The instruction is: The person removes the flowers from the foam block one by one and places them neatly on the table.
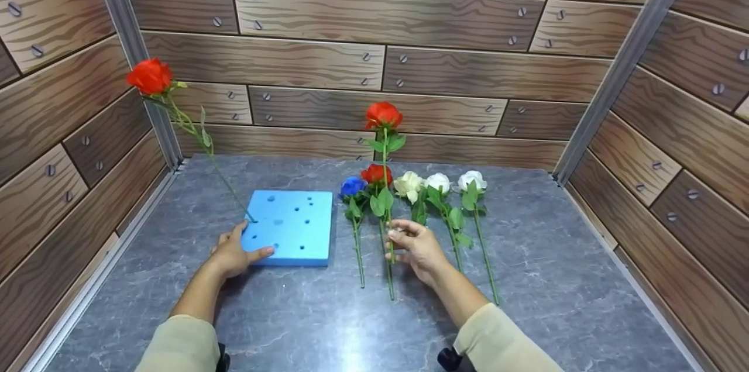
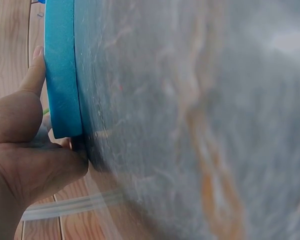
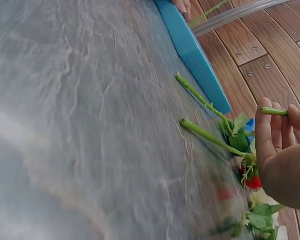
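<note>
My left hand (image 1: 230, 254) grips the near left corner of a blue foam board (image 1: 292, 243), thumb on its top and the other fingers along its left side. Several holes dot the board. From a hole by its left edge rises a red rose (image 1: 150, 76), its long stem leaning left. Another red rose (image 1: 384, 115) stands upright off the table, its green stem (image 3: 275, 111) pinched between the thumb and fingers of my right hand (image 1: 420, 249). Beneath that hand, a third red rose (image 1: 374, 174) lies on the table, partly covered by the held one.
Left of the lying red rose is a blue rose (image 1: 353, 186). To its right lie a cream rose (image 1: 409, 185) and two white ones, the nearer white rose (image 1: 437, 183) and the far right white rose (image 1: 471, 180). Wood-patterned walls (image 1: 374, 15) enclose the grey marbled table (image 1: 316, 325).
</note>
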{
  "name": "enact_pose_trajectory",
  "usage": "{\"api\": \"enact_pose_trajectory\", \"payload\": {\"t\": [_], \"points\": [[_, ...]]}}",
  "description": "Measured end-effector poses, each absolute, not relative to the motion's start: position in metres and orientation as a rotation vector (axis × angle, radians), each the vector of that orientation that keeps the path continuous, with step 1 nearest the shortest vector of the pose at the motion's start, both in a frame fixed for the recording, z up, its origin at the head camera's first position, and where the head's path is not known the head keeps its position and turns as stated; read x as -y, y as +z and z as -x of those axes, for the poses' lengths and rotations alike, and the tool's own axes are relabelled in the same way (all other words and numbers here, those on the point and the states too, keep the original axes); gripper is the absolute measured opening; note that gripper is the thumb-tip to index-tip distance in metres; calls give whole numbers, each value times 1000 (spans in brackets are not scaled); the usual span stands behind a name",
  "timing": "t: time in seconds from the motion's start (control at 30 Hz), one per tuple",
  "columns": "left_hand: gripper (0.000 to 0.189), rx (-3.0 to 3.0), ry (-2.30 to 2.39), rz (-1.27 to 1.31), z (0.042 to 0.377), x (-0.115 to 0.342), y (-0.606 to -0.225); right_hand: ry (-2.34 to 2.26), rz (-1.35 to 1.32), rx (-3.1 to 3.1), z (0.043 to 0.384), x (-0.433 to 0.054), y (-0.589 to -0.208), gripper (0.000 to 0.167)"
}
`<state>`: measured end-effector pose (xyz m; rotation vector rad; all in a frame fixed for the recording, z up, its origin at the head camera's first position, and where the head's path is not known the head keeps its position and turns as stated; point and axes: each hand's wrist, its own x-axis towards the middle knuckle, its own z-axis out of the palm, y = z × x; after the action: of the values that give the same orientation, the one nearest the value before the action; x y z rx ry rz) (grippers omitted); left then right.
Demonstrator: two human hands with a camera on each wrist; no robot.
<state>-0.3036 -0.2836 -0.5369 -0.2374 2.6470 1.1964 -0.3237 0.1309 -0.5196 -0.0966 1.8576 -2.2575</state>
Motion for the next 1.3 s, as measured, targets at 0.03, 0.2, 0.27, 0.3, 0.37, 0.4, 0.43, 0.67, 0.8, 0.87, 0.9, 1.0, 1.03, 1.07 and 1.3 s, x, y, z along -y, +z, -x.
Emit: {"api": "enact_pose_trajectory", "payload": {"t": [0.03,0.2,0.27,0.3,0.37,0.4,0.43,0.67,0.8,0.87,0.9,1.0,1.03,1.07,1.3], "points": [[119,-2648,1196,239,303,284,-537,-2254,97,-1859,323,-133,-520,25],[120,-2638,1199,257,303,284,-538,-2234,74,-1890,319,-145,-520,24],[120,-2631,1204,267,303,285,-539,-2229,58,-1909,317,-150,-520,27],[121,-2629,1205,271,303,285,-539,-2230,48,-1917,316,-152,-521,28],[121,-2629,1203,273,303,285,-539,-2237,28,-1925,315,-155,-521,29],[121,-2631,1203,274,303,285,-539,-2240,23,-1927,314,-158,-521,30],[121,-2630,1205,274,302,285,-539,-2241,20,-1929,313,-160,-521,28],[119,-2623,1220,251,304,280,-541,-2200,6,-1956,303,-183,-523,27],[119,-2633,1222,231,306,276,-541,-2197,-18,-1964,297,-200,-524,29],[119,-2641,1215,223,307,275,-540,-2191,-25,-1964,294,-209,-525,28],[119,-2647,1210,218,306,275,-540,-2188,-30,-1965,293,-213,-526,28],[117,-2655,1200,217,306,276,-539,-2172,-36,-1972,289,-225,-528,29],[117,-2659,1197,216,305,277,-539,-2168,-43,-1975,288,-228,-529,30],[117,-2662,1196,213,305,277,-538,-2167,-49,-1978,287,-232,-530,30],[117,-2673,1176,224,302,282,-536,-2130,-62,-1981,282,-251,-531,28]]}}
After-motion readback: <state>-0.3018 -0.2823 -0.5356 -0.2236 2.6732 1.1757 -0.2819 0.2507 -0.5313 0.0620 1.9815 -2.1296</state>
